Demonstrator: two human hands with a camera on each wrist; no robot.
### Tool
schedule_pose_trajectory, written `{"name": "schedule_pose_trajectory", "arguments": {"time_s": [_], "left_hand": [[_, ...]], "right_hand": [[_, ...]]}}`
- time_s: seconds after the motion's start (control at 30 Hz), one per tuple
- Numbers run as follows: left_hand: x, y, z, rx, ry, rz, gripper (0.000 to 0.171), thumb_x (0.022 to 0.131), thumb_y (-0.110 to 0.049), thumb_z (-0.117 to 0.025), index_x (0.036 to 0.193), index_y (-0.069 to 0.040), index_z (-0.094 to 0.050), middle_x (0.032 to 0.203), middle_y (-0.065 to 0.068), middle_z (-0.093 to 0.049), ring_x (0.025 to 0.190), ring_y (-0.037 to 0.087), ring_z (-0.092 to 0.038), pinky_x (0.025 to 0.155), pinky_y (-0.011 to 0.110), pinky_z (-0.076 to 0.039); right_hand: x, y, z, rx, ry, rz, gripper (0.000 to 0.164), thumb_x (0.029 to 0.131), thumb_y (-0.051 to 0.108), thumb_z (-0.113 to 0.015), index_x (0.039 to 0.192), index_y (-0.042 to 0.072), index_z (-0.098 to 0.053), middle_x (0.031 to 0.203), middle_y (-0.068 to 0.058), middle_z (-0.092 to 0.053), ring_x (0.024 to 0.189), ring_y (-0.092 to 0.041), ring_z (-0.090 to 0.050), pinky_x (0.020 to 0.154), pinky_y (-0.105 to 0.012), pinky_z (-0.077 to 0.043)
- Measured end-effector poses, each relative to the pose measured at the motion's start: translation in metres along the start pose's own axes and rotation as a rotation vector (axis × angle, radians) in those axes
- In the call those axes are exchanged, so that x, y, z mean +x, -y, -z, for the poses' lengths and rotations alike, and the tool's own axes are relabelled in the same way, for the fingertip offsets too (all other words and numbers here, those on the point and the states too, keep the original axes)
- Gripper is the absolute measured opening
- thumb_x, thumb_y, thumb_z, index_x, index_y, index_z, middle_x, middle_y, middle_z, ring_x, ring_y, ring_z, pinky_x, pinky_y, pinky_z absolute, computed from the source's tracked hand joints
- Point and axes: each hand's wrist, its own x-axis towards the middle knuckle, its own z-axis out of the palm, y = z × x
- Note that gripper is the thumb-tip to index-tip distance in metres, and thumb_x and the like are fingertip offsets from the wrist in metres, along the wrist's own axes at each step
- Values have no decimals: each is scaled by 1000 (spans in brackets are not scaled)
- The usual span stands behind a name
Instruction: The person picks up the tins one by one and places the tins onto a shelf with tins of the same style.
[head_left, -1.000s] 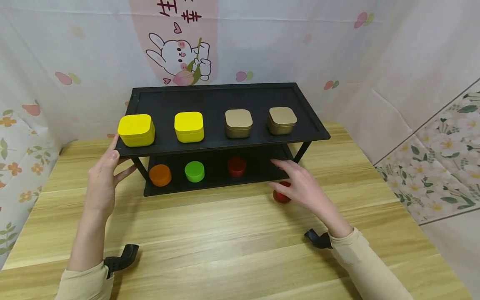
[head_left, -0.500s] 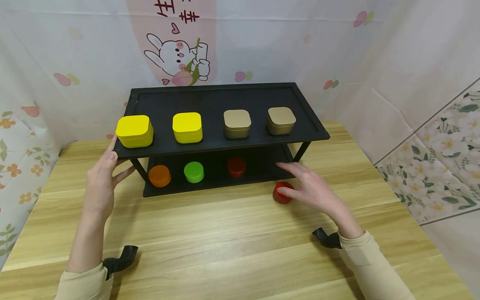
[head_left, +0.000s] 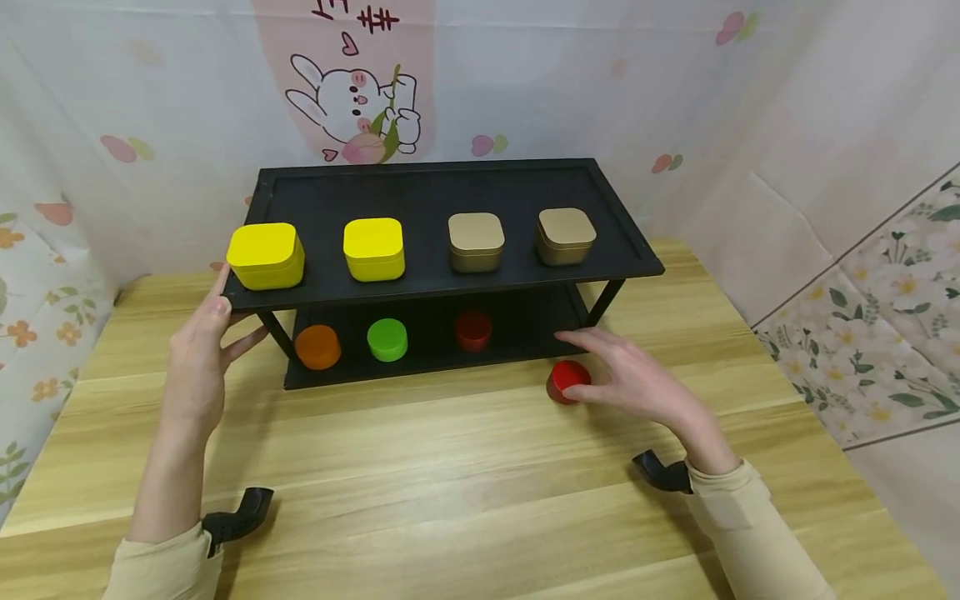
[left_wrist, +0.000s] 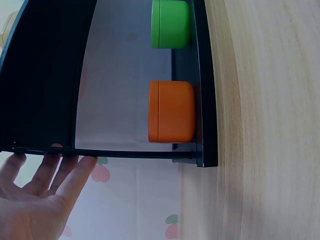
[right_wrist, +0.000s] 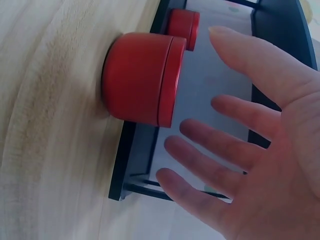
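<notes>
A red round tin stands upright on the table just in front of the shelf's right part. My right hand hovers beside it with fingers spread; in the right wrist view the fingers are apart from the tin. At the left end of the black two-tier shelf, my left hand rests its fingertips against the upper board's edge. The left wrist view shows those fingers fairly straight along that edge. On the lower tier are an orange tin, a green tin and another red tin.
Two yellow square tins and two gold-brown square tins stand on the upper tier. Slanted black legs join the tiers. A patterned white cloth hangs behind the shelf, which stands on a wooden table.
My right hand has drawn back to the right, uncovering more of the front red tin, which stays about where it was. The left hand keeps its place at the shelf's end.
</notes>
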Motion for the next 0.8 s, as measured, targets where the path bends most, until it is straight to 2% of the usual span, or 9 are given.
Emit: {"name": "schedule_pose_trajectory", "arguments": {"time_s": [0.2,0.33,0.57,0.8], "left_hand": [[-1,1,0,-10,-7,-2,47,110,-28,-45,156,-23,-44,169,-5,-34,122,11,-57,87,13,-58],[0,1,0,-9,-4,0,47,110,-28,-45,156,-23,-43,169,-5,-33,124,11,-56,87,12,-58],[0,0,1,1,-3,4,47,110,-29,-45,156,-23,-43,170,-4,-32,124,11,-55,86,12,-58],[1,0,1,-2,4,-2,47,110,-29,-45,157,-23,-42,170,-4,-33,123,11,-55,87,12,-58]], "right_hand": [[0,-2,1,-7,38,-12,79,82,33,-87,150,12,-53,150,-12,-57,133,-35,-57,105,-58,-54],[-1,-3,0,-16,36,2,76,81,30,-89,147,12,-56,146,-13,-61,130,-35,-60,103,-58,-55],[1,-5,-4,-41,47,9,67,80,26,-89,140,12,-62,137,-11,-67,122,-31,-63,98,-51,-58],[1,-6,-6,-41,51,10,66,79,23,-89,138,11,-63,133,-11,-68,115,-26,-65,94,-45,-60]]}}
